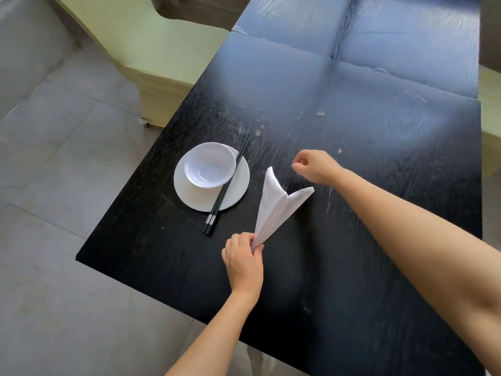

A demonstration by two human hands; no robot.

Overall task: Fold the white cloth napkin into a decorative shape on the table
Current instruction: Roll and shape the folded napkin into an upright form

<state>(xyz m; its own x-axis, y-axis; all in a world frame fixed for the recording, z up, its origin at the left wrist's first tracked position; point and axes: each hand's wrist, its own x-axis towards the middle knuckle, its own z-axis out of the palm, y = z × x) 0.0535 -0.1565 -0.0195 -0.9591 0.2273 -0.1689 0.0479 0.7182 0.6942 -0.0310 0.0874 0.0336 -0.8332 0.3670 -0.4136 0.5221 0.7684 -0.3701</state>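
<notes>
My left hand (244,263) has its fingers pinched tight round the narrow near end of the white napkin (275,210), which fans away from me into two points over the bench (366,109). My right hand (315,166) hovers just past the right point, fingers curled in, holding nothing. Close on the napkin's left, chopsticks (227,185) lie across the plate (238,191) with its bowl (208,166). The bench's near-left edge runs under my left forearm, and dark top stretches wide ahead and to the right.
</notes>
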